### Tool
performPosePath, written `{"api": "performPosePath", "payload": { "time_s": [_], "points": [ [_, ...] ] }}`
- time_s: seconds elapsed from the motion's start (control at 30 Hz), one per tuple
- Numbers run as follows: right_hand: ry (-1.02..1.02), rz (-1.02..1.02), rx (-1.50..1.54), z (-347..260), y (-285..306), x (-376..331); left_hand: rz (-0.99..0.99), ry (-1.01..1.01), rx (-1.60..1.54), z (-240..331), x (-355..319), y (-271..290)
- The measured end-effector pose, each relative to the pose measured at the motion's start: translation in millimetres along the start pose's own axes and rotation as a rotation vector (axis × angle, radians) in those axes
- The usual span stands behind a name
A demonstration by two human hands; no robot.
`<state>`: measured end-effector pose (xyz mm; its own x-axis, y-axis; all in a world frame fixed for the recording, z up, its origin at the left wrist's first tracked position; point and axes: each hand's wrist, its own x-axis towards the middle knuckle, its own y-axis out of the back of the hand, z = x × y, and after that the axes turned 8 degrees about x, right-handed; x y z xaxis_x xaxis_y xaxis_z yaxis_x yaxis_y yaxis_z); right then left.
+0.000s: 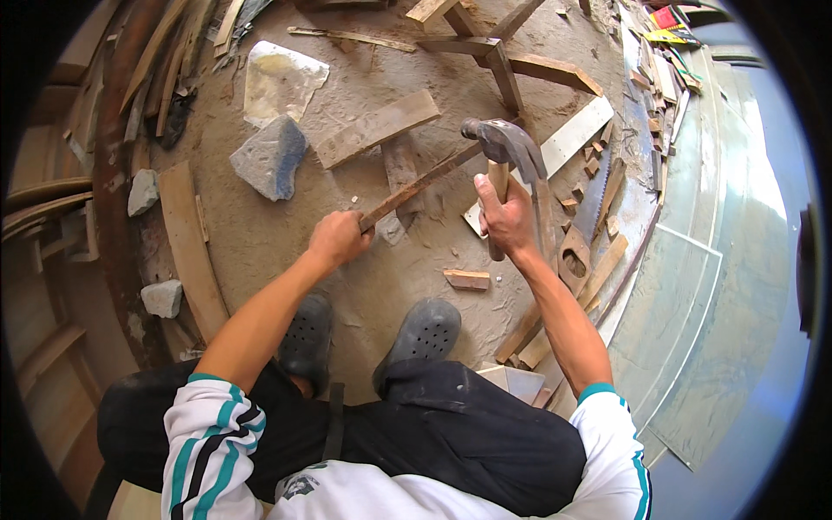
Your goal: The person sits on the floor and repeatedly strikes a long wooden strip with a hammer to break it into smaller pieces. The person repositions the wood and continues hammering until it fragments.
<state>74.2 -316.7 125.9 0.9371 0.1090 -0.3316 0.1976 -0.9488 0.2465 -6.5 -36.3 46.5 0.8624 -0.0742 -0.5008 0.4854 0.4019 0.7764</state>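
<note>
My left hand [341, 239] is closed around the near end of a thin, brown wooden strip [425, 185]. The strip slants away up and to the right, and its far end passes close to the hammer head; whether they touch, I cannot tell. In my right hand [506, 213] is a claw hammer [497, 178], gripped by its wooden handle with the thumb along it. Its dark metal head is raised at the top, claw toward the right. Below the hands a short wood offcut [467, 279] lies on the dusty ground.
Ahead lie a board [379, 128], a grey stone [270, 159] and a wooden frame [503, 69]. On the right are a handsaw [575, 257], a pale plank [576, 137], small wood blocks and glass sheets [728, 191]. A long board [191, 243] lies left.
</note>
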Motion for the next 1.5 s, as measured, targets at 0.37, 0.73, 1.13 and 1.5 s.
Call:
{"api": "performPosePath", "payload": {
  "time_s": [0.37,0.73,1.13,1.5],
  "points": [
    [-0.022,0.012,-0.179,-4,-5,26,-0.01,0.029,-0.03,1,0,1],
    [-0.111,-0.063,-0.116,-28,-14,26,0.005,0.037,-0.008,-1,-2,-1],
    [-0.155,-0.096,0.008,-28,-25,21,0.035,0.017,-0.025,1,-4,-2],
    [-0.302,-0.149,-0.017,-30,-25,28,-0.009,0.049,-0.037,7,-5,5]
  ]
}}
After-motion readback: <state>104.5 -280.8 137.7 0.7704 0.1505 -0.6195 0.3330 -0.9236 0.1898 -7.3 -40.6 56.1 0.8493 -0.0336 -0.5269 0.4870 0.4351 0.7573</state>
